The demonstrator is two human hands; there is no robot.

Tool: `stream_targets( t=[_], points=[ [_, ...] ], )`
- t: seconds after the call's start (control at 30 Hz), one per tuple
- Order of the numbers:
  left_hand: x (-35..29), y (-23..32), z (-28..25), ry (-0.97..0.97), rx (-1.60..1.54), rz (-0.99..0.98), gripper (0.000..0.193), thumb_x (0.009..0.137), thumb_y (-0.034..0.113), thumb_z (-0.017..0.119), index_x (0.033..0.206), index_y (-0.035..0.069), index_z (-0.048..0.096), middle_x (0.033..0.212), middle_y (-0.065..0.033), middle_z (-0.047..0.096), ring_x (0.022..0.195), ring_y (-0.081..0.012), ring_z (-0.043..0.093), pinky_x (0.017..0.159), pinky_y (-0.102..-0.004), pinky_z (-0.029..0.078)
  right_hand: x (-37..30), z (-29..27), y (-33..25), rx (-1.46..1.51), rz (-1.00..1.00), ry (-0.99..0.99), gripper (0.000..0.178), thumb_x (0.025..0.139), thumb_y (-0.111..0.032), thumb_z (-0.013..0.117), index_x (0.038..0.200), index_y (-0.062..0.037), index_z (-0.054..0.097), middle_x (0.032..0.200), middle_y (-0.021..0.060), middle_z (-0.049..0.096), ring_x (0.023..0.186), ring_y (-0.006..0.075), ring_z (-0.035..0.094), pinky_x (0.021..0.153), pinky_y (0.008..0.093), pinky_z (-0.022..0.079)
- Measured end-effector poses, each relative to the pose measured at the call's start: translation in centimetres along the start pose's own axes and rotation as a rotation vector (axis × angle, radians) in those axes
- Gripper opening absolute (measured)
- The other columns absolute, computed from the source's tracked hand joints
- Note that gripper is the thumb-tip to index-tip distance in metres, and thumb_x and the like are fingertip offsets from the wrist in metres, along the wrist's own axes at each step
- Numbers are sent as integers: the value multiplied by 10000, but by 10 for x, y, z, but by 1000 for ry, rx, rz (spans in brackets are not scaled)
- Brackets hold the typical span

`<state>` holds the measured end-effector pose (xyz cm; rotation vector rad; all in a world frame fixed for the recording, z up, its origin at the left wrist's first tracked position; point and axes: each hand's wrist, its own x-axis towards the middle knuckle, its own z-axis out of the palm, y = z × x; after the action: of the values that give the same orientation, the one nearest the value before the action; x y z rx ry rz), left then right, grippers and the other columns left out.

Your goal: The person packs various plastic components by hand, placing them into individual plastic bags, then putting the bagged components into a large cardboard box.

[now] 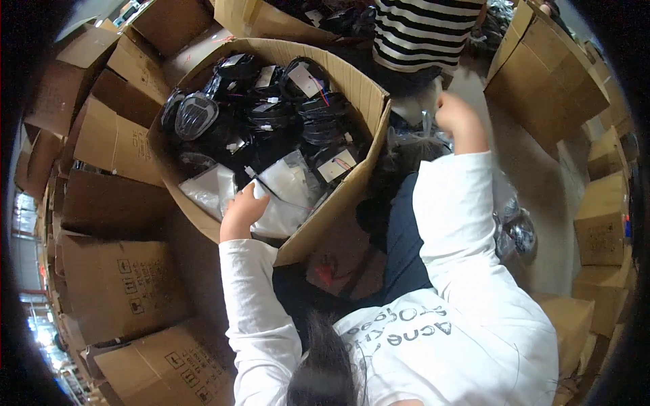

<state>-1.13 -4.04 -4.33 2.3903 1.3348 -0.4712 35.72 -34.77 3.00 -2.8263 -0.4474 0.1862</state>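
A large open cardboard box (376,101) stands before me, filled with coiled black cables (321,125) that have white connectors and pale labels. At its near side lie clear plastic bags (281,213). My left hand (244,211) reaches over the near rim, its fingers closed on the edge of a plastic bag. To the right of the box my right hand (462,120) is raised with curled fingers; what they hold is too blurred to make out. Below and left of it is a clear bag (426,128) with dark contents, partly hidden.
Stacked cardboard boxes (122,284) line my left side; more boxes (542,74) stand to the right. A person in a striped shirt (423,34) is just beyond my right hand. Filled clear bags (518,233) lie on the floor beside my right arm.
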Motion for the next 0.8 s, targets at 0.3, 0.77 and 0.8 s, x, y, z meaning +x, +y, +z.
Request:
stream_targets(
  t=[0.3, 0.77, 0.8],
  points=[
    [25, 10, 21, -293, 91, 158, 820, 805, 333, 816, 1516, 118, 468, 1021, -174, 762, 880, -289, 746, 775, -413, 571, 42, 98, 26, -80, 17, -323, 306, 894, -125, 541, 1090, -26, 755, 1222, 215, 704, 1167, 409, 665, 975, 509, 518],
    [-22, 37, -21, 379, 41, 71, 245, 864, 200, 719, 1051, 45, 740, 982, -185, 737, 941, -327, 718, 825, -433, 552, -88, 110, -161, 226, -821, -52, 236, 908, -258, 563, 968, -136, 757, 1018, 107, 742, 1007, 328, 687, 916, 479, 487],
    [-31, 36, -32, 520, -62, 105, 217, 911, 203, 670, 1065, 64, 733, 1005, -191, 725, 949, -342, 709, 841, -428, 549, -93, 112, -165, 230, -836, -58, 236, 908, -258, 563, 968, -136, 757, 1018, 107, 742, 1007, 328, 687, 916, 479, 487]
  ],
)
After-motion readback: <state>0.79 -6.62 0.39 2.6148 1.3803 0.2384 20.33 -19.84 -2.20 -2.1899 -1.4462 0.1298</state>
